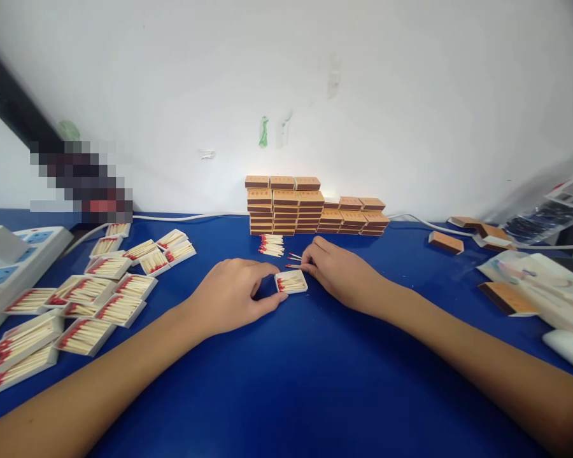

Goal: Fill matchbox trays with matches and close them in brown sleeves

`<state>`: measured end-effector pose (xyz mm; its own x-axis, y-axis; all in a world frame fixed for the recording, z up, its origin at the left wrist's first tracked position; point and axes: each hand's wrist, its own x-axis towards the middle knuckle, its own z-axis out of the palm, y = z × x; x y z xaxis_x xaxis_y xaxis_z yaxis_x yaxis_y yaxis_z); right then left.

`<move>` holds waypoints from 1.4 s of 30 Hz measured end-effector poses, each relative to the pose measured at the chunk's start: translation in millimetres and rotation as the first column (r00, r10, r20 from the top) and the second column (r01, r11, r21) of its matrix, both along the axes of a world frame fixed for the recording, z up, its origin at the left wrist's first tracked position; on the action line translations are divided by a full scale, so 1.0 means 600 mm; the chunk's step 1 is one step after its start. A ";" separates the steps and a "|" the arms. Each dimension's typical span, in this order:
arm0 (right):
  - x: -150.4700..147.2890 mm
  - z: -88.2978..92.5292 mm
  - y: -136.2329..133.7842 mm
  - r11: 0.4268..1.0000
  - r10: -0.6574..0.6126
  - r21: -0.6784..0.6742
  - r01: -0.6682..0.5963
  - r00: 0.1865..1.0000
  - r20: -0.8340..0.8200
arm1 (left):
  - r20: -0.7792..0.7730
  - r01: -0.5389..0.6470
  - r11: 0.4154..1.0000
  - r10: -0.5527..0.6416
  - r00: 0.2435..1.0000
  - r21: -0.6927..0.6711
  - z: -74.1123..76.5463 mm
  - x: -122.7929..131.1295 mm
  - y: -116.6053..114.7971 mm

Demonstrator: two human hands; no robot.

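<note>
A white matchbox tray (291, 282) with red-tipped matches in it lies on the blue table (286, 381). My left hand (241, 292) holds the tray's left end between thumb and forefinger. Just right of the tray, my right hand (337, 270) has its fingers pinched together on matches (295, 266), whose red heads point left. Behind the tray lies a small pile of loose matches (272, 245). Stacked matchboxes (285, 210) stand behind that pile, with a lower stack (352, 219) on their right.
Several match-filled trays (88, 289) cover the left side, beside a power strip (33, 254). At the right are loose matchboxes (446, 242), a plastic packet (544, 286) and a white object (570, 348). A white cable (186, 218) runs along the wall.
</note>
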<state>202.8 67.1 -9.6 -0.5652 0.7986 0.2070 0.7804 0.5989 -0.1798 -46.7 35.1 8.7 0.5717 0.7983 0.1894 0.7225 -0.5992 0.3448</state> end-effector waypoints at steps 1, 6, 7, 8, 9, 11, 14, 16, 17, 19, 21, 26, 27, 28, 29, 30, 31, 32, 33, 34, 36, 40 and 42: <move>0.000 0.001 -0.001 1.000 0.004 -0.006 -0.004 1.000 0.004 | -0.002 0.000 1.000 0.000 1.000 0.001 0.000 0.000 0.000; 0.004 0.002 0.001 1.000 0.004 -0.023 -0.002 0.998 0.063 | -0.019 -0.002 1.000 0.002 1.000 0.015 -0.002 -0.002 0.001; 0.005 0.002 0.002 1.000 0.011 -0.018 -0.010 0.998 0.061 | -0.020 -0.002 1.000 0.002 1.000 0.013 -0.002 -0.002 0.001; 0.006 0.003 0.002 1.000 0.020 -0.012 -0.019 0.999 0.048 | -0.020 -0.003 1.000 0.004 1.000 0.010 -0.002 -0.002 0.001; 0.007 0.005 0.002 1.000 0.030 -0.006 -0.029 0.999 0.023 | -0.019 -0.005 1.000 0.006 1.000 0.008 -0.002 -0.001 0.002; 0.007 0.010 -0.002 0.999 0.049 -0.004 -0.049 0.998 -0.044 | -0.018 -0.006 1.000 0.006 1.000 0.007 -0.001 -0.001 0.001; -0.001 0.019 -0.015 0.995 0.088 -0.045 -0.093 0.992 -0.095 | -0.019 0.005 1.000 -0.005 1.000 0.002 0.001 0.000 0.001; -0.009 0.023 -0.025 0.991 0.104 -0.074 -0.110 0.991 -0.082 | -0.017 0.008 1.000 -0.008 1.000 -0.005 0.001 0.000 0.000; -0.011 0.024 -0.028 0.990 0.109 -0.082 -0.116 0.991 -0.082 | -0.016 0.007 1.000 -0.007 1.000 -0.006 0.001 0.000 0.000; -0.013 0.026 -0.029 0.989 0.113 -0.079 -0.124 0.985 -0.129 | -0.017 0.006 1.000 -0.006 1.000 0.000 0.001 0.000 0.000; -0.009 0.025 -0.022 0.993 0.095 -0.046 -0.108 0.971 -0.218 | -0.018 0.004 1.000 -0.004 1.000 0.004 0.001 -0.001 0.000; 0.010 0.006 0.007 0.998 -0.050 0.017 0.056 0.965 -0.258 | -0.016 -0.004 1.000 0.004 1.000 -0.003 0.001 0.001 0.001; 0.012 0.001 0.011 0.998 -0.062 -0.003 0.063 0.968 -0.241 | -0.014 -0.006 1.000 0.006 1.000 -0.003 0.001 0.001 0.001; 0.013 -0.003 0.014 0.998 -0.064 -0.025 0.060 0.973 -0.224 | -0.012 -0.006 1.000 0.006 1.000 -0.003 0.001 0.001 0.001; 0.013 -0.006 0.016 0.998 -0.059 -0.043 0.052 0.976 -0.208 | -0.011 -0.006 1.000 0.006 1.000 -0.005 0.001 0.000 0.000; 0.013 -0.008 0.017 0.998 -0.051 -0.053 0.042 0.980 -0.194 | -0.010 -0.006 1.000 0.006 1.000 -0.006 0.001 0.000 0.000; 0.012 -0.008 0.017 0.998 -0.043 -0.056 0.033 0.983 -0.180 | -0.011 -0.007 1.000 0.007 1.000 -0.008 0.000 0.000 -0.001; 0.011 -0.007 0.016 0.998 -0.037 -0.057 0.028 0.985 -0.168 | -0.011 -0.008 1.000 0.008 1.000 -0.009 0.000 0.000 -0.001; 0.010 -0.003 0.014 0.998 -0.035 -0.057 0.025 0.986 -0.164 | -0.011 -0.010 1.000 0.010 1.000 -0.010 0.000 0.000 -0.001; 0.010 0.002 0.012 0.998 -0.034 -0.059 0.024 0.985 -0.168 | -0.010 -0.011 1.000 0.011 1.000 -0.012 -0.001 0.000 0.000; 0.008 0.014 0.005 0.998 -0.024 -0.064 0.012 0.980 -0.197 | -0.010 -0.015 1.000 0.015 1.000 -0.014 -0.001 0.000 0.001; 0.000 0.031 -0.017 0.994 0.038 -0.092 -0.059 0.977 -0.208 | -0.020 -0.015 1.000 0.015 1.000 -0.013 0.003 0.002 -0.003; -0.008 0.030 -0.030 0.989 0.063 -0.124 -0.082 0.987 -0.150 | -0.019 -0.012 1.000 0.012 1.000 -0.006 0.008 0.002 -0.013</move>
